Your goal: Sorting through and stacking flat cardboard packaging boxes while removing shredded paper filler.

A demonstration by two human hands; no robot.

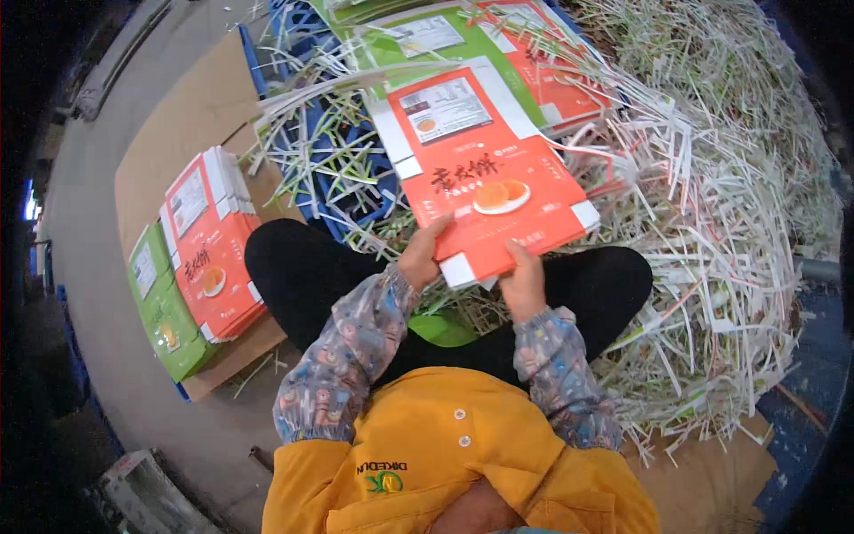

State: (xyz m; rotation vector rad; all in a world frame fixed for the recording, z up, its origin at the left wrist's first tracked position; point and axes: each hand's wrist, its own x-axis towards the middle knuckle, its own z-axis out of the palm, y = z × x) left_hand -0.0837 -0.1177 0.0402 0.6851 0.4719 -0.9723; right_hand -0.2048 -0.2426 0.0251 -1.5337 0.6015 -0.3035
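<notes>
Well left of the hands, green blanks (165, 311) and orange blanks (213, 254) are lying stacked on cardboard (191, 116). The left hand (421, 256) is gripping the near edge of an orange box blank (485, 173), fingers closed on it; the right hand (524, 283) is pinching the same edge. Paper strips (712, 231) are piling up right of them.

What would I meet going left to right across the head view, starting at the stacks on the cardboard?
Green stack → orange stack → left hand → right hand on the held orange carton → paper strips.
</notes>
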